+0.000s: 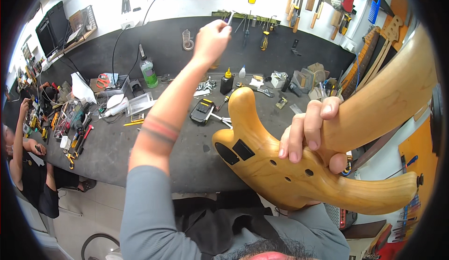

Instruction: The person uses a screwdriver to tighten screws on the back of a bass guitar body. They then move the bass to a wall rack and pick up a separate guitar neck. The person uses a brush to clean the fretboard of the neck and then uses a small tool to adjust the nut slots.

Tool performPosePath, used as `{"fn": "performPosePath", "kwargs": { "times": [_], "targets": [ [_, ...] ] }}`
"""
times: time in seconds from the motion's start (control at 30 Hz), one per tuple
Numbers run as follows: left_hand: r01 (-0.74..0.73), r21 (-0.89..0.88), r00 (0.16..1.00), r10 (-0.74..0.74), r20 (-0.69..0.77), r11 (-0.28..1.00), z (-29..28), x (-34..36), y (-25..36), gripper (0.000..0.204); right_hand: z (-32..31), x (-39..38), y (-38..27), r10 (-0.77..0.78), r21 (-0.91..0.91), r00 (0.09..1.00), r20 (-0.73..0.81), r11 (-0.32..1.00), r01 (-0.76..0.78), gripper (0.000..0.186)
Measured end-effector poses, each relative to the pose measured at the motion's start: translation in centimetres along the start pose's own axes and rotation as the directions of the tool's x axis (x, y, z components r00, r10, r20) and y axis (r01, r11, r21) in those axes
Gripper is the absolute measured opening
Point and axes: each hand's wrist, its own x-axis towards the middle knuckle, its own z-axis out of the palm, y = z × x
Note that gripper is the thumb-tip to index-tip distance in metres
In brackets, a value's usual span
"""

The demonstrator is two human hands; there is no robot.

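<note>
My right hand (308,129) is wrapped round an electric guitar where its pale wooden neck (381,94) meets the honey-coloured body (262,176). Its back faces up, showing two black cover plates (243,150) and several dark round holes. My right forearm is mostly hidden beneath the body. Stretched out over the bench, my left hand (214,40) is closed on a slim tool (230,18) with a pale shaft, just in front of the green tool rack (262,20) on the back wall. The fingers hide most of that tool, so its exact kind does not show.
A dark workbench (187,166) carries a black-and-yellow device (202,111), a dark bottle with a yellow tip (227,81) and a spray bottle of green liquid (148,73). Hand tools crowd the left end, near another person (35,176). Guitar necks (365,63) lean at the right.
</note>
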Motion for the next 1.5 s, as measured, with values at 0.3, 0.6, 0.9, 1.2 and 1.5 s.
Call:
{"fn": "performPosePath", "kwargs": {
  "times": [0.3, 0.6, 0.9, 1.2, 1.5],
  "targets": [
    [0.170, 0.350, 0.986, -0.157, -0.065, 0.921, 11.3, 8.0, -6.2, 0.025, -1.4, -0.4, -0.8, 0.071, -0.012, 0.994, -0.082, 0.997, -0.072, 0.091],
    [0.204, 0.401, 0.979, -0.175, -0.108, 0.893, 12.0, 10.7, -8.6, 0.024, -2.4, -0.6, -0.6, 0.095, 0.018, 0.991, -0.097, 0.995, -0.094, 0.092],
    [0.061, 0.306, 0.986, -0.106, 0.132, 0.950, 3.8, 5.2, -4.0, 0.032, -0.5, -0.2, 0.7, 0.010, 0.001, 0.949, -0.316, 1.000, -0.010, 0.088],
    [-0.303, -0.204, 0.931, 0.335, 0.143, 0.931, -10.9, -12.0, 24.6, 0.057, 2.5, 0.4, 4.4, -0.061, 0.030, 0.888, -0.456, 0.996, 0.084, 0.100],
    [-0.296, -0.552, 0.879, 0.449, 0.163, 0.780, -14.7, -16.4, 29.8, 0.063, 8.1, -6.8, 8.0, 0.148, -0.222, 0.777, -0.612, 0.911, -0.348, 0.057]
  ]
}}
